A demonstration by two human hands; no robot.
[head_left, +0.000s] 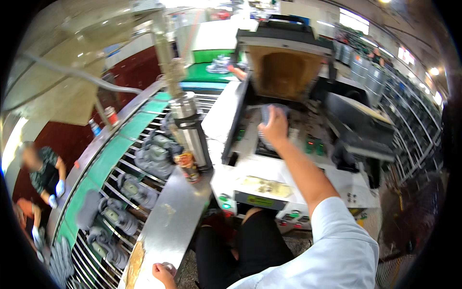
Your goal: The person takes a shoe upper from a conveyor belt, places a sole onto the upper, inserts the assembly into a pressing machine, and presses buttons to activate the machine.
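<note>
**Right hand on a shoe sole inside an open press, left hand on a steel shelf**

We see our right hand (275, 126) stretched far forward into an open white machine (269, 178). Its grip is clenched around a grey ribbed shoe sole (269, 113), which sits in the machine's dark middle bay, just below the raised brown lid (284, 72). Our white sleeve (332, 241) runs back toward the near right.

Our left hand (163, 274) rests at the near edge of a long steel shelf (168, 221), fingers curled on the metal; we cannot tell whether its grip holds anything. Farther along the shelf stands a small printed can (187, 166), and just beyond it rises a shiny metal cylinder (190, 127) on a pole.

To the left of the shelf runs a conveyor rack (110, 192) of metal rods with a green strip beside it. Several grey shoes (151, 159) lie on the rods in a row from near to far.

At the far left, beyond the conveyor, another person in a dark green shirt (43, 171) works with blue gloves. Black wire racks (409, 125) line the right side.
</note>
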